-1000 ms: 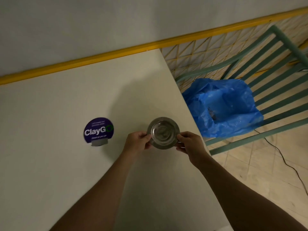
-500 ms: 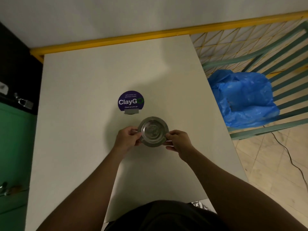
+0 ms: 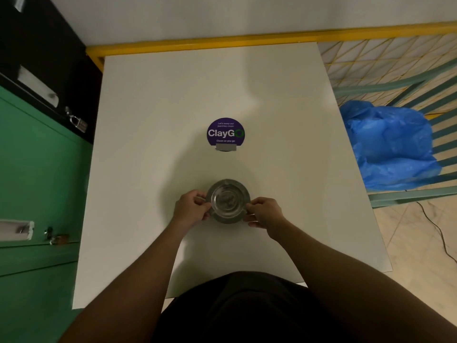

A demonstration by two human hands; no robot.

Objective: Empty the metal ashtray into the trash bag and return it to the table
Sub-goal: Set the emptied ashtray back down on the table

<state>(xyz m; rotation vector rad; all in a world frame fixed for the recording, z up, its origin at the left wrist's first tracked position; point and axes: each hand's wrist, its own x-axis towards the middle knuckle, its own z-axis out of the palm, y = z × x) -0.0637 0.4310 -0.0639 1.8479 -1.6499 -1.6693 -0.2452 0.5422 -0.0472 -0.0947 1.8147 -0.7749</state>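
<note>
Green cabinets (image 3: 37, 194), yellow rail (image 3: 222, 42), tiled floor (image 3: 420, 243), dim light

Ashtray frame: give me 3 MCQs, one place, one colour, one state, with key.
1. Where is the ashtray relative to the sticker?
A. nearer the person
B. beyond it
C. on it

2. What colour is the bag?
A. black
B. blue
C. yellow

3. How is the ashtray held?
A. left hand only
B. untouched
C. both hands at its rim

Key: A, it sits below the sticker on the table; B, blue plastic right of the table; C, left hand and right hand grip opposite sides.
</note>
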